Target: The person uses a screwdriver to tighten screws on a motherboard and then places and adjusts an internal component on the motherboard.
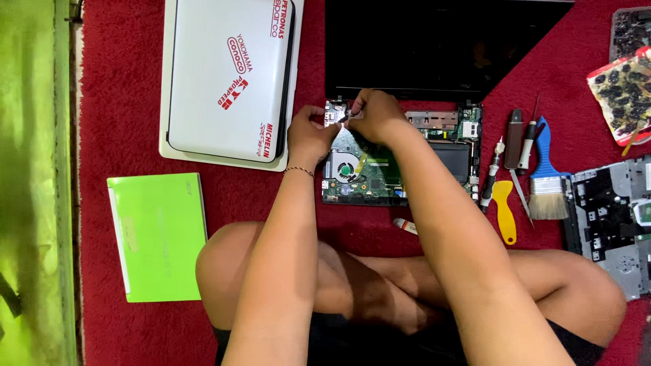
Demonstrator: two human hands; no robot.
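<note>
An opened laptop base (400, 159) with its green circuit board and round fan exposed is laid on a red carpet (122, 122), and everything else is placed relative to it. Both hands are brought together over its upper left corner, just below the dark screen (434, 47) that is folded back above it. The left hand (310, 135) is curled at that corner, its fingertips pinched on a small pale part at the board's edge; what exactly is pinched cannot be told. The right hand (374, 114) is closed around a thin dark tool (344, 118), whose tip is pointed at the same corner, so the worked spot is held between the two hands, touching both.

To the left of the base, a white closed laptop (230, 78) is seen, marked with several red stickers, oblong and slanted, scattered over its lid. Further down on the left, a bright green closed laptop (159, 234) is laid, with a faint pale label on its lid. To the right of the base, a screwdriver (491, 173), a yellow plastic pry tool (504, 210) and a blue-handled brush (546, 179) are lined up. Beyond them, a grey stripped laptop shell (614, 220) is placed. A small white tube (405, 226) is lying just below the base.
</note>
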